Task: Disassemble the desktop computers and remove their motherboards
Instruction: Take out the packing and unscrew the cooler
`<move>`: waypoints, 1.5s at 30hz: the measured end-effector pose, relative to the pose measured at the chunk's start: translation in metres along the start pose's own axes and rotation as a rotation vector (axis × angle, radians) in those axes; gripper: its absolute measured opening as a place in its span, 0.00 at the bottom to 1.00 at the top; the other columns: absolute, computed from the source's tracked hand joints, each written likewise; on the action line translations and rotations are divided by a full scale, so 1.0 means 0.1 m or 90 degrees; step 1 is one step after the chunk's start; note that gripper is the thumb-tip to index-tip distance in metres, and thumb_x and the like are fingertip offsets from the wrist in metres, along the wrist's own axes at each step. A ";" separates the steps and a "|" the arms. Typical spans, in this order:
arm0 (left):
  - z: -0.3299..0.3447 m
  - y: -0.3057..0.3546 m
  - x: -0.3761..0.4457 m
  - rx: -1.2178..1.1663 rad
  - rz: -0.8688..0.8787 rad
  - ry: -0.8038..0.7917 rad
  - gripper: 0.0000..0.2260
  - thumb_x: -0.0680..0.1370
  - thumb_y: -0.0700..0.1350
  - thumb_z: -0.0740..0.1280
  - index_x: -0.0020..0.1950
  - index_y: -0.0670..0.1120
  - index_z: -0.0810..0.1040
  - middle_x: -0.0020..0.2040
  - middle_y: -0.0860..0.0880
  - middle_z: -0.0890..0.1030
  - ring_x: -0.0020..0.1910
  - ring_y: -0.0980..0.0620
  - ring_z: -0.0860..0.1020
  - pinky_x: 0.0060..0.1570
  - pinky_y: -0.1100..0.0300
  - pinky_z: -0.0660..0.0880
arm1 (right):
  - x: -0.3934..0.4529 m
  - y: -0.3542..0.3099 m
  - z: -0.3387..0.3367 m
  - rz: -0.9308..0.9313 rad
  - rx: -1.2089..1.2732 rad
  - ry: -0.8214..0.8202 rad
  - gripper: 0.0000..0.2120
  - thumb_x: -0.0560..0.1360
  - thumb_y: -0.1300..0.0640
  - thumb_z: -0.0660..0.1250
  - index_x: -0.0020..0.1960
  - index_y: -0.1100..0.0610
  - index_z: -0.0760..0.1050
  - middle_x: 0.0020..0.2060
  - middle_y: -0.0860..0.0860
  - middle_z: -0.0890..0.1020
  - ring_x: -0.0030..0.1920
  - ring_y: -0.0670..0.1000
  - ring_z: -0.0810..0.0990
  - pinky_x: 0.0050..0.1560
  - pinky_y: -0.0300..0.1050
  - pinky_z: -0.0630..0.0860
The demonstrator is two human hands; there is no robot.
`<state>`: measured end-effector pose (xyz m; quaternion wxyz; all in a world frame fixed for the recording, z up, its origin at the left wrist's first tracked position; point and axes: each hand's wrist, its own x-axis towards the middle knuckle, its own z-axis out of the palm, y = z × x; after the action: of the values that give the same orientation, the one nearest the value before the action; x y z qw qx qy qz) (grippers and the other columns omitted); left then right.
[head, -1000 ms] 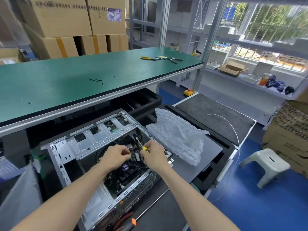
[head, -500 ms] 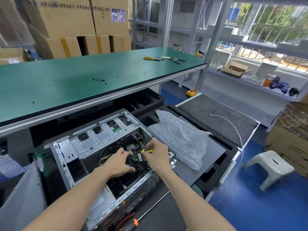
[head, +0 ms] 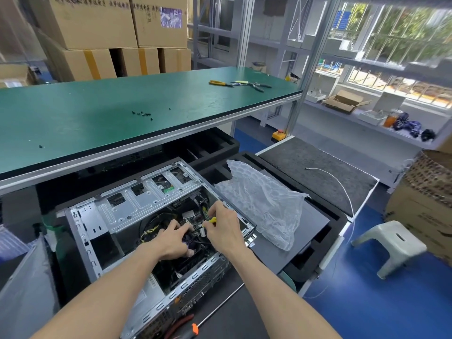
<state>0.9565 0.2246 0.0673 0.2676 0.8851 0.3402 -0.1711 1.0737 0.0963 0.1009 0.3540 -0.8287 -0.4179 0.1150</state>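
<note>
The computer case (head: 137, 231) lay open on its side under the green bench's front edge, motherboard apparently not yet out. The right hand (head: 223, 231) pinched a small yellow-handled tool (head: 212, 220); the left hand (head: 171, 239) reached inside, grip unclear.

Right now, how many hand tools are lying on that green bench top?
2 that I can tell: yellow-handled pliers and dark-handled pliers, side by side near the far right end of the green bench. A smaller item between them is unclear.

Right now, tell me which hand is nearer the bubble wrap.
Right. The right hand works inside the case by its wall nearest the bubble wrap; the left hand sits farther in.
</note>
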 end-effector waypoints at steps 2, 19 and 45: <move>0.00 0.00 0.00 -0.001 -0.002 0.001 0.29 0.76 0.56 0.69 0.74 0.60 0.61 0.67 0.49 0.61 0.64 0.40 0.63 0.65 0.45 0.66 | 0.01 -0.01 0.01 -0.007 -0.013 -0.014 0.11 0.78 0.57 0.69 0.48 0.50 0.66 0.40 0.47 0.75 0.41 0.51 0.74 0.37 0.44 0.66; 0.00 0.01 -0.03 -0.021 -0.002 -0.022 0.38 0.78 0.57 0.67 0.81 0.58 0.47 0.74 0.48 0.59 0.73 0.36 0.56 0.71 0.40 0.61 | 0.17 -0.43 0.01 -0.169 -0.254 -0.115 0.12 0.80 0.57 0.66 0.50 0.56 0.61 0.44 0.56 0.75 0.41 0.59 0.72 0.37 0.50 0.65; -0.01 0.04 -0.03 0.005 -0.008 -0.048 0.47 0.73 0.63 0.71 0.81 0.52 0.46 0.78 0.47 0.56 0.75 0.34 0.56 0.73 0.40 0.58 | 0.71 -0.64 -0.11 -0.190 -0.367 -0.285 0.13 0.76 0.64 0.64 0.35 0.57 0.63 0.33 0.53 0.69 0.35 0.53 0.71 0.31 0.45 0.67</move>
<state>0.9575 0.2214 0.0713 0.2756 0.8771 0.3345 -0.2072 1.0843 0.1717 0.1603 0.0196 -0.7786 -0.6160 0.1181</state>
